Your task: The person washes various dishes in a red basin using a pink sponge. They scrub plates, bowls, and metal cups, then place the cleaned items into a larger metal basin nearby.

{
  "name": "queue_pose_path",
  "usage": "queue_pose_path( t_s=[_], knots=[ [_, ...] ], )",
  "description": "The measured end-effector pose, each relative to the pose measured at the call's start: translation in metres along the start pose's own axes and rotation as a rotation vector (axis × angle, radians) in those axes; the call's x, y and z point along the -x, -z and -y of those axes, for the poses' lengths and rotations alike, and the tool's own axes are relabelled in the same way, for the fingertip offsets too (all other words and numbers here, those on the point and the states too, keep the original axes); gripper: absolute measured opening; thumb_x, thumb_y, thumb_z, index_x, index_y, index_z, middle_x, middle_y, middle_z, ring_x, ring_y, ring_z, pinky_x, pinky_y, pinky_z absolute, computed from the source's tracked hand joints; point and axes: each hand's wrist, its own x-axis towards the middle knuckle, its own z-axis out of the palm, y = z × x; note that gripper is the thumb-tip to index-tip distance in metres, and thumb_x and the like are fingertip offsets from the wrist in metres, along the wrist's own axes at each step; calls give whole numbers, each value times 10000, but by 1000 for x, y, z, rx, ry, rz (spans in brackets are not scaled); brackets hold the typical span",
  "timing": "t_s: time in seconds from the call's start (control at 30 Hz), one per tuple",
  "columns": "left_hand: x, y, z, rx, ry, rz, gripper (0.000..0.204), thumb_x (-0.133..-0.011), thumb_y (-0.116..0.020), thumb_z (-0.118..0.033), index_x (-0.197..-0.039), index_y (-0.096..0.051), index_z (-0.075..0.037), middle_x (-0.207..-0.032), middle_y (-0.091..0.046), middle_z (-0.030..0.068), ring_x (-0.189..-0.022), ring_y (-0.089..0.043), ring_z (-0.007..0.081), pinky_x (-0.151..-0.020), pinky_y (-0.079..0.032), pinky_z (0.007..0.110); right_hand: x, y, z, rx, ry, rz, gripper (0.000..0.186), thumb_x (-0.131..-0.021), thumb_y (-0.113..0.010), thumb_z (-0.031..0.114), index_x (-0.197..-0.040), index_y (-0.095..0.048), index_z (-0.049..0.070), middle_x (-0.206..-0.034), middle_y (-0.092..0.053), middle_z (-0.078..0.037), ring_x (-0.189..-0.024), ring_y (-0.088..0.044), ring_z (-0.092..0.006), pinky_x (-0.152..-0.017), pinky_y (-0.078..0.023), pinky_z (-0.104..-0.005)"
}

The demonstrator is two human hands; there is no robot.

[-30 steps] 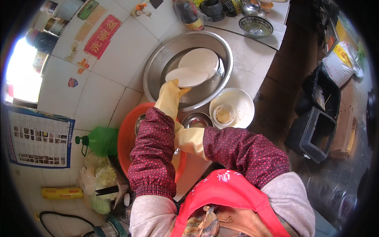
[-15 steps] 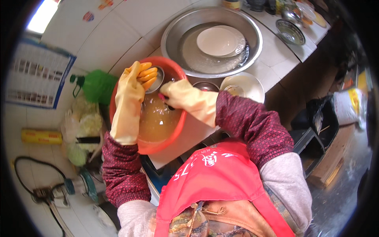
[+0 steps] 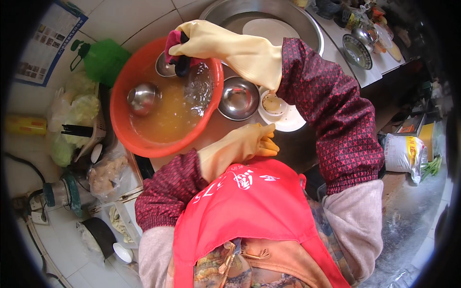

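Both my hands wear cream rubber gloves with orange fingers. My right hand [image 3: 185,41] is raised over the far side of an orange basin [image 3: 126,137] and grips a pink and black scrubbing cloth [image 3: 181,66]. Cloudy yellowish water fills the basin, and a small steel bowl [image 3: 145,98] sits tilted in it. A second steel bowl [image 3: 164,67] is partly hidden below the cloth. My left hand [image 3: 245,144] is outside the basin, close to my red apron, fingers loosely bent and apart with nothing visible in them. Beyond it stands a steel bowl [image 3: 238,98] beside the basin.
A white bowl with food scraps [image 3: 274,103] stands right of the steel bowl. Behind is a large metal basin [image 3: 312,31] holding a white plate [image 3: 270,30]. A green jug [image 3: 105,60] and bagged vegetables [image 3: 79,110] are at the left. A patterned bowl [image 3: 357,51] sits far right.
My left hand has left the basin and moved right, toward my apron. My right hand has moved up and left over the basin with the cloth. The view has shifted.
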Motion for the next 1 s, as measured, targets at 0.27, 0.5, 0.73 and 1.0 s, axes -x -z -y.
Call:
queue_pose_path(
  t_s=[0.27,0.5,0.73,1.0],
  knots=[
    [-66,-26,24,-40,127,-229,579,-1160,-621,-428,-1485,-567,48,-1334,-757,244,-1172,-777,310,-906,-640,356,20,-3,-10,-11,-141,16,409,-902,-868,348,-1145,-811,24,-956,-804,-118,-871,-745,-191,-819,-591,-350],
    [-94,-40,37,227,78,-476,497,-1019,-813,-284,-1421,-672,-28,-1181,-807,164,-992,-806,270,-776,-627,390,21,-5,-24,7,-147,47,296,-931,-833,296,-1114,-829,62,-988,-822,-67,-902,-742,-149,-843,-592,-329],
    [-105,-46,71,409,-39,-537,411,-1041,-752,-208,-1359,-673,39,-1279,-779,174,-1093,-791,319,-929,-653,393,25,7,-8,76,-55,11,215,-956,-816,264,-1081,-844,91,-972,-825,-24,-878,-719,-119,-842,-577,-300],
    [-58,-53,19,400,-137,-34,366,-1020,-687,-26,-1381,-746,-29,-1273,-794,179,-1145,-793,284,-1031,-608,385,25,31,22,-132,-44,92,176,-1026,-780,209,-1104,-842,63,-926,-842,-24,-754,-764,-102,-659,-540,-260]
  ],
)
